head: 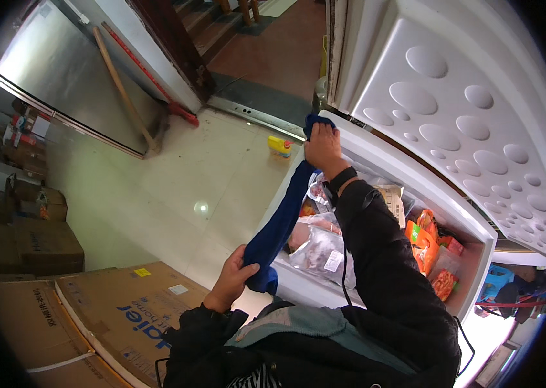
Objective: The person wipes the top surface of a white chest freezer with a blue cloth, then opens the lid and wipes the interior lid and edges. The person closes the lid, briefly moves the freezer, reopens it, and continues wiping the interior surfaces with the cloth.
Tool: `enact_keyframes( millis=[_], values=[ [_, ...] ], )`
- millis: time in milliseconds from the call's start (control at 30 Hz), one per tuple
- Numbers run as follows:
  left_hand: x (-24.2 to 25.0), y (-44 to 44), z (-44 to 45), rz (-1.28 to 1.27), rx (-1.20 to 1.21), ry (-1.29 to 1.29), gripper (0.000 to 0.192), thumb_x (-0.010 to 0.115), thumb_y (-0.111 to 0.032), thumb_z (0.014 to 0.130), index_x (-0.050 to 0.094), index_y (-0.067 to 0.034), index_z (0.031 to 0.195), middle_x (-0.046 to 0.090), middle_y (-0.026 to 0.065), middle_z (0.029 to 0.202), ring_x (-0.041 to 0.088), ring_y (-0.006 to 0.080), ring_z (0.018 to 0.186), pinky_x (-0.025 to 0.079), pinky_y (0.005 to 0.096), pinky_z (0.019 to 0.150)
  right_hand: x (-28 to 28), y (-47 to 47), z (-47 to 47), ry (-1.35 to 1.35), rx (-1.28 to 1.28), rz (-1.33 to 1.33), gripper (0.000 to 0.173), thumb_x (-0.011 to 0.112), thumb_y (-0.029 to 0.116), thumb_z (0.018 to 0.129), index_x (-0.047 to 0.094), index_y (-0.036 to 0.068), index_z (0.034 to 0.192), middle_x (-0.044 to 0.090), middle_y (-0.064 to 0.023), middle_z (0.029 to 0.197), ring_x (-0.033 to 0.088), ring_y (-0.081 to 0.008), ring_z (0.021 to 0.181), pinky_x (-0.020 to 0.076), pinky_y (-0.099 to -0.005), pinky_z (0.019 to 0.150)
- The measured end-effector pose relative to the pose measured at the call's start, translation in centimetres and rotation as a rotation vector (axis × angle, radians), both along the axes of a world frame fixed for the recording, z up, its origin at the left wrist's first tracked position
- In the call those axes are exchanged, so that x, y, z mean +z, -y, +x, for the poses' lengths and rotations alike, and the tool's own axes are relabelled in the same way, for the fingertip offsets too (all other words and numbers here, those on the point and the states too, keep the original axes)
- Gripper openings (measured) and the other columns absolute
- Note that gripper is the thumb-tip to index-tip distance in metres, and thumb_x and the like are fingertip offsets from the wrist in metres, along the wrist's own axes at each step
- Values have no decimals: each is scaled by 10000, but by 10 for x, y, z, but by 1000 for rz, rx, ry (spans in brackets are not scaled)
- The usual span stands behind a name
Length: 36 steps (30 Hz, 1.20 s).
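Observation:
A dark blue cloth [278, 228] stretches between my two hands over the near left side of an open chest freezer [319, 288]. My left hand [231, 279] grips its lower end, and a loose fold hangs below the fingers. At the freezer's far left corner, my right hand [324, 145] presses the bunched upper end against the white rim. Inside the freezer lie clear plastic bags of frozen food [321, 252], an orange package [422, 242] and a beige printed bag [392, 199]. My right sleeve hides part of the contents.
The freezer's raised white lid [447, 106] has round bumps. A yellow bottle [280, 146] lies on the tiled floor [181, 179] near the doorway sill. Large Haier cardboard boxes [123, 310] stand at my left. A wooden-handled tool [120, 87] leans on a metal panel; a blue plastic stool [496, 281] is at right.

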<state>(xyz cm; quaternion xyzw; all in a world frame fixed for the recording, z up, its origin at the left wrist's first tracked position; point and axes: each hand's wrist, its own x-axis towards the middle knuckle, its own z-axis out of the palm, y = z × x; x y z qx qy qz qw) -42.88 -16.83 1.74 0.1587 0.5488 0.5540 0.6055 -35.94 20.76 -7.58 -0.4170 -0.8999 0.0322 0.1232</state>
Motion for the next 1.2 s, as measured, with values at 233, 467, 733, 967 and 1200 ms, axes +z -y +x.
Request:
enact_keyframes(
  millis=[233, 467, 733, 967, 1200],
  values=[
    [-3, -7, 7, 52, -17, 2, 522, 590, -63, 892, 423, 28, 1378, 584, 101, 1247, 567, 159, 1129, 432, 305, 1014, 11, -13, -1, 194, -41, 40, 557, 550, 371, 866, 559, -56, 1223, 605, -197, 1194, 528, -326, 1158, 334, -486, 1014],
    [-2, -14, 8, 79, -72, -10, 554, 582, -71, 891, 398, 31, 1403, 538, 112, 1328, 526, 166, 1200, 402, 315, 1057, 14, -22, 4, 251, -64, 68, 593, 556, 426, 870, 595, -60, 1206, 623, -198, 1196, 534, -320, 1154, 337, -462, 1013],
    [-3, -18, 11, 100, -78, -17, 555, 583, -63, 874, 409, 30, 1392, 588, 85, 1223, 564, 139, 1090, 436, 277, 985, 23, -31, 4, 208, -52, -88, 648, 589, 441, 856, 534, -40, 1286, 572, -194, 1298, 501, -331, 1250, 321, -475, 1080],
    [8, 19, -4, 30, -45, -2, 503, 590, -108, 858, 482, 39, 1327, 605, 87, 1190, 575, 145, 1065, 448, 279, 972, 9, 12, 6, 111, 55, -63, 673, 602, 401, 837, 509, -57, 1321, 537, -196, 1350, 470, -330, 1280, 362, -485, 1049],
    [14, 95, -7, -12, 64, -33, 447, 594, -140, 830, 538, 39, 1236, 640, 84, 1084, 604, 151, 980, 471, 280, 938, -8, 112, 8, -113, 230, -16, 600, 584, 330, 868, 503, -41, 1332, 507, -214, 1370, 418, -369, 1328, 326, -550, 1079]
  ],
)
